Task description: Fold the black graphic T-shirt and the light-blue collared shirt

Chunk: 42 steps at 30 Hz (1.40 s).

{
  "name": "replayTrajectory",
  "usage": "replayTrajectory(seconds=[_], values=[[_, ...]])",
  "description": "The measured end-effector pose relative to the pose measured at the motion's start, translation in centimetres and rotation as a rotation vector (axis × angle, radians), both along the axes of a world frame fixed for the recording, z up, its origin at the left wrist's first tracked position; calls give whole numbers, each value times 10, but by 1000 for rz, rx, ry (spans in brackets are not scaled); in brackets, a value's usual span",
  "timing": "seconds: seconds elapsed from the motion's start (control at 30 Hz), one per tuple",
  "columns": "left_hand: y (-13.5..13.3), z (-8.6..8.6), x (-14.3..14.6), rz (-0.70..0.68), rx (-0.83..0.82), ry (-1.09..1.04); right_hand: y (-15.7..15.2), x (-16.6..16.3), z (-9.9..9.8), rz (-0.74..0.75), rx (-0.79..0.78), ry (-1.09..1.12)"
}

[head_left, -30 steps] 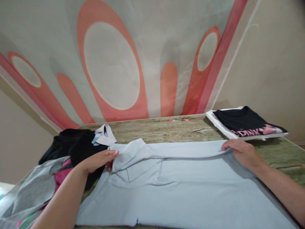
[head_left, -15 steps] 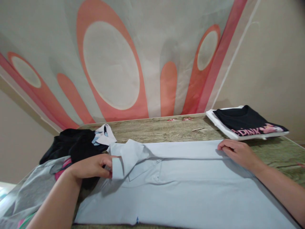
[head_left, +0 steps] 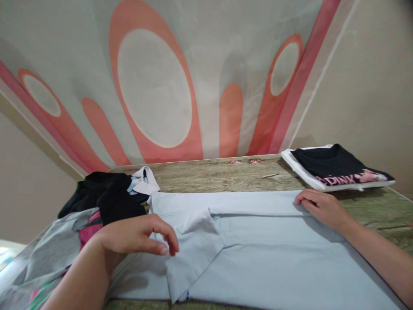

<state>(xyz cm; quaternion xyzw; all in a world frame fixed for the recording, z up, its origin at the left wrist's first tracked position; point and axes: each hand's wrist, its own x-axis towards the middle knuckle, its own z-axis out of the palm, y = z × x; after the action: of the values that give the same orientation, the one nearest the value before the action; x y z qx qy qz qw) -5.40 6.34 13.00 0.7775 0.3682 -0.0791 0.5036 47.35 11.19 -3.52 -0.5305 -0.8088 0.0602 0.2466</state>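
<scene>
A pale blue shirt (head_left: 258,262) lies spread on the wooden table, its far long edge folded inward as a strip. Its sleeve (head_left: 193,249) slants over the body toward the near edge, slightly creased. My left hand (head_left: 145,237) hovers just over that sleeve with thumb and fingers apart, holding nothing. At the far right of the folded strip, my right hand (head_left: 322,209) has its fingers closed on the shirt's edge; the fingertips are partly hidden.
On the left sits a loose heap of a black garment (head_left: 109,193) with a white collar and a grey garment (head_left: 48,254). A folded black T-shirt (head_left: 335,161) lies on white cloth at the back right. The wooden table (head_left: 206,174) meets a patterned wall covering (head_left: 209,64).
My left hand has let go of the sleeve and moved a little right. The sleeve has flopped toward the near edge, lying across the shirt. My right hand stays put.
</scene>
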Motion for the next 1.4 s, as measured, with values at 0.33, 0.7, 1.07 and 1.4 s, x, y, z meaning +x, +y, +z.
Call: replayTrajectory(seconds=[0.33,0.7,1.07,1.4], values=[[-43,-40,-1,134,294,47,-7,-18,23,43,-4,-90],[-85,-62,-6,180,290,-78,-39,-229,75,541,40,86],[-83,-62,-9,141,382,-79,-22,-244,14,478,-51,237],[-75,-68,-17,207,295,-233,-17,-243,16,503,-24,232]])
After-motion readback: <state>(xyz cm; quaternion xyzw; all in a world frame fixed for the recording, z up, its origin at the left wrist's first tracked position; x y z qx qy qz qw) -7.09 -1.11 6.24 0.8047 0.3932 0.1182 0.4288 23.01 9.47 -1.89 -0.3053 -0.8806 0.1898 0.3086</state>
